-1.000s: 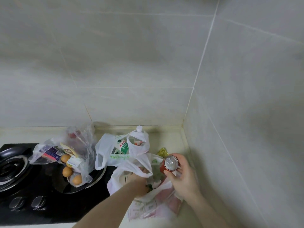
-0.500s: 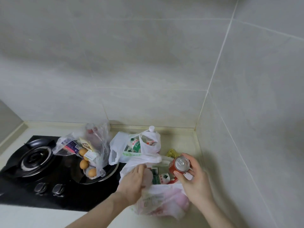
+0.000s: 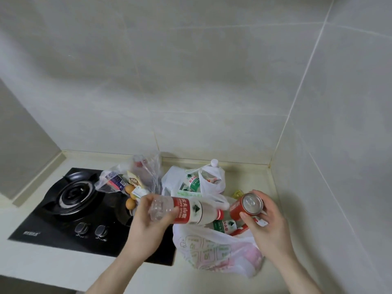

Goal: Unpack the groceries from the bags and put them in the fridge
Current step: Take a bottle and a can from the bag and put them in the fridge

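Lifted from the white printed plastic bag (image 3: pixel 212 249), a clear red-labelled water bottle (image 3: pixel 186 210) lies sideways in the curled left hand (image 3: pixel 148 221); the right hand (image 3: pixel 265 223) grips a red drink can (image 3: pixel 247 205) above that bag, both likely bound for the fridge.

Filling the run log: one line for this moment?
left hand: holds water bottle | right hand: holds red can | both above white bag | fridge: unseen

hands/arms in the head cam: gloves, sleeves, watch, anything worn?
Nothing worn that shows. The left hand and right hand are bare, with no gloves, and no rings or markings can be made out. Both forearms are bare from the wrists down to the bottom edge of the frame, with no sleeve, watch or band in view. The nails look short and unpainted. Anything above the forearms is out of frame.
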Demonstrator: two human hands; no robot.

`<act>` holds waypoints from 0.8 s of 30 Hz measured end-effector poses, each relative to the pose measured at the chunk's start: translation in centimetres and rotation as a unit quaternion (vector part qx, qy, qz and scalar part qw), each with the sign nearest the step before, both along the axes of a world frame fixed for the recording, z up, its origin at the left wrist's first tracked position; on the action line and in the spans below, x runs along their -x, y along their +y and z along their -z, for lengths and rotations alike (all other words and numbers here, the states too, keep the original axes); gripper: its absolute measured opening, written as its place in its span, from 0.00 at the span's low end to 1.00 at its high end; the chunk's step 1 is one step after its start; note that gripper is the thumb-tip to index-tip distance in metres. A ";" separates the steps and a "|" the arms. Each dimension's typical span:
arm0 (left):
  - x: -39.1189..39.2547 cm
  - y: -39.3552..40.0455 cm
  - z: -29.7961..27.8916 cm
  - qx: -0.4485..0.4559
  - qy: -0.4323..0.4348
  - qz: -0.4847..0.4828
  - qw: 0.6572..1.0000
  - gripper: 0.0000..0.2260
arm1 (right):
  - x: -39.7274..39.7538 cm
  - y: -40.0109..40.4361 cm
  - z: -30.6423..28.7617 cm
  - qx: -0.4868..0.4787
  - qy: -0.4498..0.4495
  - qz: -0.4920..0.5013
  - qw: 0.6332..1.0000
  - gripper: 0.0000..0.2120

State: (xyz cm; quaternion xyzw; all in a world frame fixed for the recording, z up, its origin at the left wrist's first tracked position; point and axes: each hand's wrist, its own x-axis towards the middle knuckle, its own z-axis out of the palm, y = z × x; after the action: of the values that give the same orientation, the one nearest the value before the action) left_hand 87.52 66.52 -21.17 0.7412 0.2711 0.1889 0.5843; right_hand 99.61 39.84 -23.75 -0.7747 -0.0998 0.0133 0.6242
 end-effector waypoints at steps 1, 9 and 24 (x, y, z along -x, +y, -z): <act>0.2 0.4 0.0 0.060 0.005 -0.018 0.998 0.23 | 0.3 -0.1 -0.2 -0.001 -0.003 0.005 1.000 0.30; 2.0 0.4 -0.2 0.409 0.063 0.055 0.909 0.26 | 3.4 -0.3 -1.8 -0.027 0.024 0.053 0.998 0.29; 5.3 2.1 0.0 0.157 0.144 0.415 0.884 0.23 | 17.3 3.4 -3.8 0.035 0.040 0.195 0.979 0.26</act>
State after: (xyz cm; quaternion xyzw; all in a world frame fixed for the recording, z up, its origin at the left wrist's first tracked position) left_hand 82.25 68.66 -21.13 0.7035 0.0462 -0.2252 0.6725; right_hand 82.30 43.29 -19.94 -0.7992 0.0789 -0.0741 0.5912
